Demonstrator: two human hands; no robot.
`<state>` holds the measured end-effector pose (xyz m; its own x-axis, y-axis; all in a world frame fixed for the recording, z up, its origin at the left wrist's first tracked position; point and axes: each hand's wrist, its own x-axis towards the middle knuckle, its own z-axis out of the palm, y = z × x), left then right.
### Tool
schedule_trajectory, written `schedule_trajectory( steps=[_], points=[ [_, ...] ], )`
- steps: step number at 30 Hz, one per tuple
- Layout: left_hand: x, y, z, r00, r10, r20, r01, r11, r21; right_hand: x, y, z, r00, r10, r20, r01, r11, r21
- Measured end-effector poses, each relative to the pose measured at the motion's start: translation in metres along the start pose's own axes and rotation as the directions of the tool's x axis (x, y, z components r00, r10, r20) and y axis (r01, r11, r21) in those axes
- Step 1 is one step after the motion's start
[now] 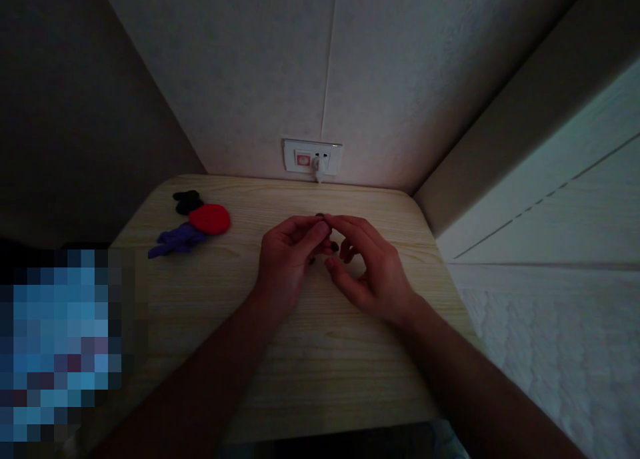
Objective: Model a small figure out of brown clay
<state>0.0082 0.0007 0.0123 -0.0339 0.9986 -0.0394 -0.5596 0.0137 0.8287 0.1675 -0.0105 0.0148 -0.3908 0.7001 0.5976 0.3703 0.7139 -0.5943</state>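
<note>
My left hand (287, 255) is closed, with thumb and fingers pinching a small dark brown lump (321, 215) that looks like modelling clay; most of it is hidden by the fingers. My right hand (373, 265) comes in from the other side, its forefinger tip at the lump. The right thumb stands away from the fingers, and that hand is open. Below the fingertips, a small dark bit (335, 247) shows between the hands; whether it belongs to the held lump, I cannot tell.
At the table's (310, 405) back left lie a red clay-like disc (210, 219), a purple irregular piece (179, 239) and a black lump (187, 201), touching or close together. A wall socket (313, 157) with a plug sits behind the table. A blurred-out blue patch (60, 345) covers the lower left.
</note>
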Motion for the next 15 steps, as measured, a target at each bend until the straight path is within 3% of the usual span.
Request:
schedule_trajectory(
  steps=[5,15],
  points=[
    [0.0005,-0.0043,-0.003,0.999,0.045,0.0,-0.045,0.996,0.081,0.0003,0.0009,-0.0006,0.998,0.043,-0.043,-0.042,0.998,0.04],
    [0.0009,-0.0024,-0.0022,1.0,0.025,-0.011,-0.024,0.998,0.056,0.0001,0.0026,-0.0017,1.0,0.004,-0.009,-0.004,0.999,0.041]
  ],
)
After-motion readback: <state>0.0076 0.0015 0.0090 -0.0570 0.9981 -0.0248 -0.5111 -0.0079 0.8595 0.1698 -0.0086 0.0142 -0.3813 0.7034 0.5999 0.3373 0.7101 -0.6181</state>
